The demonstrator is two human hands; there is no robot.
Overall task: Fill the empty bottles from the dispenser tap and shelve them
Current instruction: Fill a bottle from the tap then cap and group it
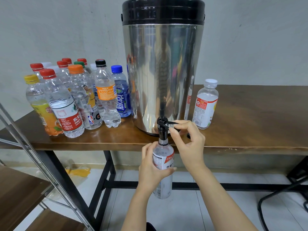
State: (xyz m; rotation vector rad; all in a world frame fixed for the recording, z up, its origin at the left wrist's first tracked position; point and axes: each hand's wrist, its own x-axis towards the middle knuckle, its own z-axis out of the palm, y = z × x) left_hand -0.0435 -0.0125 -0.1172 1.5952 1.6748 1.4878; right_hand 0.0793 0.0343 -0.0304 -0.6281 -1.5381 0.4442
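While left grip [150, 167] clasps bottle [164, 154], right grip [188, 140] pinches tap [162, 129], wooden table [250, 117], wall [66, 30].

Silver dispenser [160, 77], black lid [163, 9]; brown table [250, 124].

Room stock as I see it: wall, table, floor, shelving.
1. Plain grey plaster wall [66, 22], whole upper frame, evenly lit.
2. Brown wooden table [258, 114] on a black metal frame, across mid-frame.
3. Pale tiled floor [191, 214], bottom of frame, with a crumpled yellow bag [78, 171] lying under the table at lower left.
4. Shelf unit [20, 189], brown boards and slanting metal rails, lower left corner.
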